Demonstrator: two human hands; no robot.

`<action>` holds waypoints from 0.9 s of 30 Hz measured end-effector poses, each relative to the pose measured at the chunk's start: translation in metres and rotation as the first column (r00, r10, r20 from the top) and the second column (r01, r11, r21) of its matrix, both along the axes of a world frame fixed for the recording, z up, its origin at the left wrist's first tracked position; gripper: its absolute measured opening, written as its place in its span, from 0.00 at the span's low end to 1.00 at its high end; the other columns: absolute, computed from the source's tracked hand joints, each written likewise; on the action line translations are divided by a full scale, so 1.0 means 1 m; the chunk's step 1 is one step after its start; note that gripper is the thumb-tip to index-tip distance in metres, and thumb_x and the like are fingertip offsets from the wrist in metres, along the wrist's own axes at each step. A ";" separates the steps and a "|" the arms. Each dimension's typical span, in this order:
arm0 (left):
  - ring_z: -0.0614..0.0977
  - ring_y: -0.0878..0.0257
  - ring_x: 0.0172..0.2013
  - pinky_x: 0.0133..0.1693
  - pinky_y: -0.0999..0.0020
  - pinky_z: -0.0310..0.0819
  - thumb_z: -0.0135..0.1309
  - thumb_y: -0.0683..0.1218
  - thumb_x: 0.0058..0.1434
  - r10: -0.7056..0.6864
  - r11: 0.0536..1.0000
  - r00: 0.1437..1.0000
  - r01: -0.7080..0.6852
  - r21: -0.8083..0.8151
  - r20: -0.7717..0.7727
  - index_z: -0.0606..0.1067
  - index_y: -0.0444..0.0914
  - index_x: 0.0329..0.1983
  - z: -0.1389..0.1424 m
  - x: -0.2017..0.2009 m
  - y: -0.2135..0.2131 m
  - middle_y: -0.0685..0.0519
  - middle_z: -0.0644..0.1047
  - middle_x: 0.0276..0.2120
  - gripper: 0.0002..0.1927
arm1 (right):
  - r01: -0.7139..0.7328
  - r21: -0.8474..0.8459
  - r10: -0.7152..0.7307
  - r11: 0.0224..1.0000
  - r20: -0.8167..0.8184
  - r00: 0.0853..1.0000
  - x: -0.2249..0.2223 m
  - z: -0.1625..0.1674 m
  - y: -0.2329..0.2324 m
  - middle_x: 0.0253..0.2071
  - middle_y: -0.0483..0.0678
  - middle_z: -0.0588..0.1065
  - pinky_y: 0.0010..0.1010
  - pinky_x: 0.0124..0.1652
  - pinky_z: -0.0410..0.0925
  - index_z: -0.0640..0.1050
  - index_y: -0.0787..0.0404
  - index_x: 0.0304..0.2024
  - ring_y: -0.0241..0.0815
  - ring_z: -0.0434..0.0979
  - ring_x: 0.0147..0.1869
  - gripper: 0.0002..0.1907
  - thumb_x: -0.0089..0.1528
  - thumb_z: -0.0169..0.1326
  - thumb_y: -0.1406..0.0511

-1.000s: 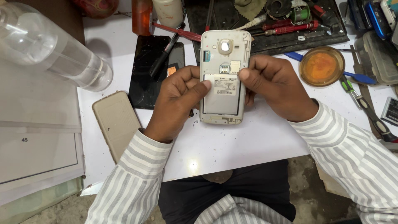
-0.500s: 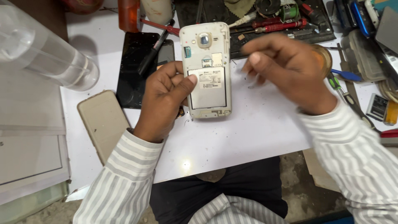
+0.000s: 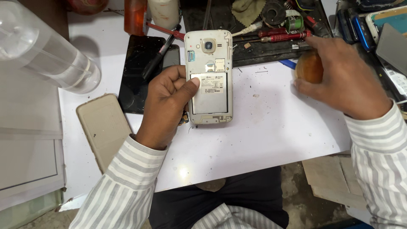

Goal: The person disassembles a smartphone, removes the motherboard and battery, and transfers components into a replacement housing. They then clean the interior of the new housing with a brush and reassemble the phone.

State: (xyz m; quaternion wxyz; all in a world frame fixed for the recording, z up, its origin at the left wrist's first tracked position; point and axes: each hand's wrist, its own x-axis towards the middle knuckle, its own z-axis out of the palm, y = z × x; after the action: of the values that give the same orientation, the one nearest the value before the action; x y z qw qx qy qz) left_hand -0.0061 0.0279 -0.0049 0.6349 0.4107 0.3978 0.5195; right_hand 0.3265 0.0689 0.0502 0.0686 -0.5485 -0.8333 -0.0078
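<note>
Left hand (image 3: 167, 106): clasped around the left edge of a white smartphone with its back cover removed (image 3: 210, 77), thumb pressed on the upper left corner of the silver-grey battery (image 3: 210, 94) seated in the open bay. Phone held face down, long axis pointing away from the body, just above the white worktop (image 3: 263, 131), camera lens at the far end.

Right hand (image 3: 343, 78): well apart from the phone, at the right side of the worktop, fingers curled over a round orange-brown tin (image 3: 308, 67); grip on the tin partly hidden by the knuckles, closed or merely resting not discernible.

Beside the left wrist: beige phone back cover (image 3: 104, 129), lying flat. Behind the left hand: black glass display panel (image 3: 137, 72), a black pen-like tool (image 3: 159, 57) lying across it. Far left: clear plastic bottle (image 3: 44, 51) lying on its side. Beyond the phone: dark tray (image 3: 254, 51) with red-handled screwdrivers (image 3: 282, 37) and small parts. Both forearms in grey-and-white striped shirt sleeves (image 3: 123, 186).
</note>
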 end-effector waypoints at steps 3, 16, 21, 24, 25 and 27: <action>0.81 0.70 0.31 0.34 0.75 0.75 0.50 0.40 0.70 -0.007 1.000 1.000 0.007 0.002 -0.011 0.75 0.29 0.48 0.001 0.000 0.001 0.48 0.83 0.34 0.09 | -0.082 0.032 0.086 0.996 -0.148 0.985 -0.009 0.000 0.017 0.59 0.66 0.72 0.43 0.56 0.71 0.67 0.70 0.69 0.60 0.75 0.59 0.42 0.58 0.70 0.60; 0.83 0.68 0.32 0.37 0.74 0.79 0.51 0.42 0.67 -0.150 0.985 0.984 0.142 -0.094 -0.094 0.76 0.31 0.48 0.006 0.001 -0.002 0.50 0.84 0.33 0.11 | -0.177 0.182 0.177 0.967 0.018 0.984 -0.006 0.005 0.026 0.46 0.54 0.78 0.45 0.53 0.70 0.83 0.63 0.45 0.56 0.76 0.52 0.07 0.66 0.64 0.68; 0.83 0.67 0.34 0.37 0.71 0.78 0.48 0.37 0.62 -0.131 0.991 0.991 0.129 -0.045 -0.036 0.73 0.29 0.51 0.003 0.000 -0.002 0.47 0.83 0.37 0.14 | -0.144 0.117 0.133 0.983 0.095 0.987 0.014 -0.015 0.008 0.40 0.54 0.78 0.43 0.47 0.70 0.84 0.63 0.45 0.55 0.75 0.47 0.13 0.59 0.65 0.64; 0.84 0.66 0.37 0.40 0.71 0.80 0.46 0.35 0.58 -0.073 0.997 0.997 0.073 0.006 0.030 0.71 0.29 0.53 0.003 -0.002 -0.002 0.45 0.83 0.40 0.19 | -0.143 0.120 0.129 0.982 0.113 0.985 0.017 -0.024 0.007 0.40 0.52 0.78 0.42 0.50 0.70 0.84 0.62 0.48 0.52 0.76 0.46 0.13 0.62 0.65 0.63; 0.84 0.65 0.37 0.40 0.70 0.80 0.46 0.35 0.57 -0.048 0.999 0.998 0.047 0.018 0.047 0.70 0.28 0.54 0.004 -0.002 -0.002 0.44 0.82 0.41 0.20 | -0.154 0.123 0.140 0.980 0.117 0.983 0.017 -0.024 0.007 0.39 0.52 0.78 0.42 0.51 0.70 0.84 0.61 0.48 0.51 0.76 0.45 0.13 0.63 0.64 0.64; 0.84 0.65 0.37 0.42 0.71 0.81 0.45 0.36 0.56 -0.027 1.000 0.996 0.026 0.006 0.081 0.70 0.29 0.54 0.004 -0.003 -0.001 0.45 0.82 0.40 0.20 | -0.160 0.114 0.144 0.981 0.137 0.980 0.015 -0.020 0.005 0.39 0.52 0.78 0.41 0.48 0.70 0.84 0.62 0.46 0.51 0.76 0.45 0.11 0.63 0.64 0.64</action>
State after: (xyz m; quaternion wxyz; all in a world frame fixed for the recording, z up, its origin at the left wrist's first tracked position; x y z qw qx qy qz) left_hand -0.0088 0.0266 -0.0009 0.6563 0.3961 0.3652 0.5282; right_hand 0.3411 0.0737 0.0305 0.0494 -0.4761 -0.8734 -0.0895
